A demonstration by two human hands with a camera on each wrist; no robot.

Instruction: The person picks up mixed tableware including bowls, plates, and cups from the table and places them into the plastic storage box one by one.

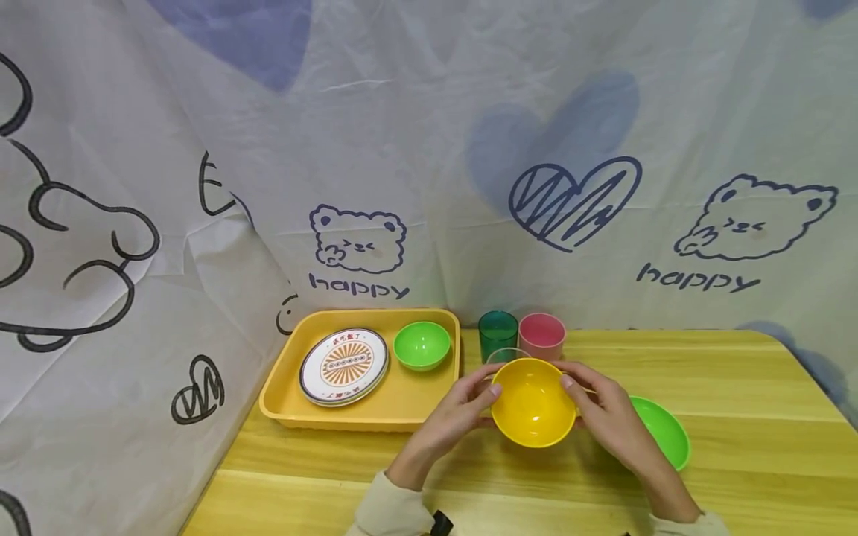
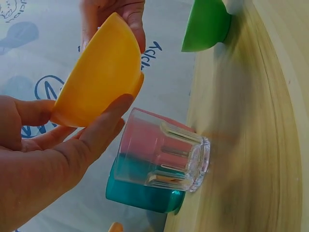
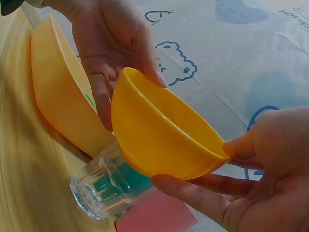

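the left hand [image 1: 450, 413] and the right hand [image 1: 606, 413] both pinch the yellow bowl [image 1: 534, 406], one at 10 o'clock and one at 2 o'clock, with thumbs on its rim. the bowl is up in the air over the counter [image 1: 757, 417]. a clear cup [image 2: 164, 151] and a dark green cup [image 1: 498, 333] stand at 11 o'clock from it, a pink cup [image 1: 542, 336] at 12. a green bowl [image 1: 663, 433] sits at 3 o'clock. at 9 o'clock, a yellow tray [image 1: 409, 391] holds white plates [image 1: 345, 367] and a small green bowl [image 1: 421, 346].
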